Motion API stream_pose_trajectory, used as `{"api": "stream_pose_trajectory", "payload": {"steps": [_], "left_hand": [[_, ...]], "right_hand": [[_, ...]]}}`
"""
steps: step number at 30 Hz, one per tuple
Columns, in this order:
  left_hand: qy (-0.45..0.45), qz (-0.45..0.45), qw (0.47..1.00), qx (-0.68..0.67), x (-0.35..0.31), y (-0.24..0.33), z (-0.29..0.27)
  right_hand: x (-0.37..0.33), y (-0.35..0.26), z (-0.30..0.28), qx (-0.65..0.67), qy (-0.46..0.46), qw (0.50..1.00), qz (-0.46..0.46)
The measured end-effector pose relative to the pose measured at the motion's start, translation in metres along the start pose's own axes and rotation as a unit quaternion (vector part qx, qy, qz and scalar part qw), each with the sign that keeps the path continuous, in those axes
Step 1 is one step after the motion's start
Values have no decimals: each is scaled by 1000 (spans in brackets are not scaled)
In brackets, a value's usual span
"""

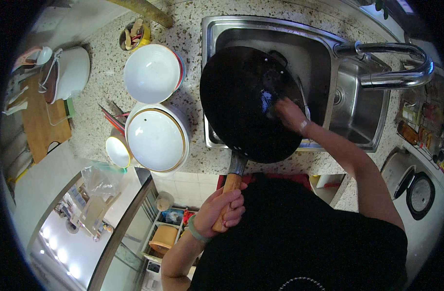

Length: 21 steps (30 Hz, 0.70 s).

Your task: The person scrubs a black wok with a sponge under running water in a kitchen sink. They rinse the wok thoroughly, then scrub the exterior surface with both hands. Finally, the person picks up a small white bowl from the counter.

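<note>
Over the sink (350, 128), left hand (222, 208) grasps black wok (241, 106) by wooden handle (231, 183); right hand (291, 115) at wok's face, hold unclear; washing looks unfinished.

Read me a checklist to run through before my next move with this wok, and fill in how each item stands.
1. Left hand wrapped around the wooden handle: ok.
2. Wok mostly over the larger basin: ok.
3. Right hand holding anything: cannot tell, fingertips are unclear.
4. Wok resting on the sink rim: cannot tell, its underside is hidden.
5. Faucet apart from the wok: ok.
6. Stacked bowls apart from the wok: ok.
</note>
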<state>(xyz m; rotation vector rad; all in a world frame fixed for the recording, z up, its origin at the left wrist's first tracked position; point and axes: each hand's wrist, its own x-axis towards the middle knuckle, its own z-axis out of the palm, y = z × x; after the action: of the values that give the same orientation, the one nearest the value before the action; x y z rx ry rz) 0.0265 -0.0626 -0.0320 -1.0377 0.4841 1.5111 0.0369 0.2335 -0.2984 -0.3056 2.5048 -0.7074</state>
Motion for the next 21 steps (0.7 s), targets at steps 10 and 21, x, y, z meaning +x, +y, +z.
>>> {"api": "stream_pose_trajectory", "payload": {"steps": [10,21], "left_hand": [[30,-8,999,26,-1,-1,12],[1,-21,1000,8,-1,0,8]], "right_hand": [[91,-2,-19,-26,145,986,84],[47,-2,2,10,115,990,77]]}}
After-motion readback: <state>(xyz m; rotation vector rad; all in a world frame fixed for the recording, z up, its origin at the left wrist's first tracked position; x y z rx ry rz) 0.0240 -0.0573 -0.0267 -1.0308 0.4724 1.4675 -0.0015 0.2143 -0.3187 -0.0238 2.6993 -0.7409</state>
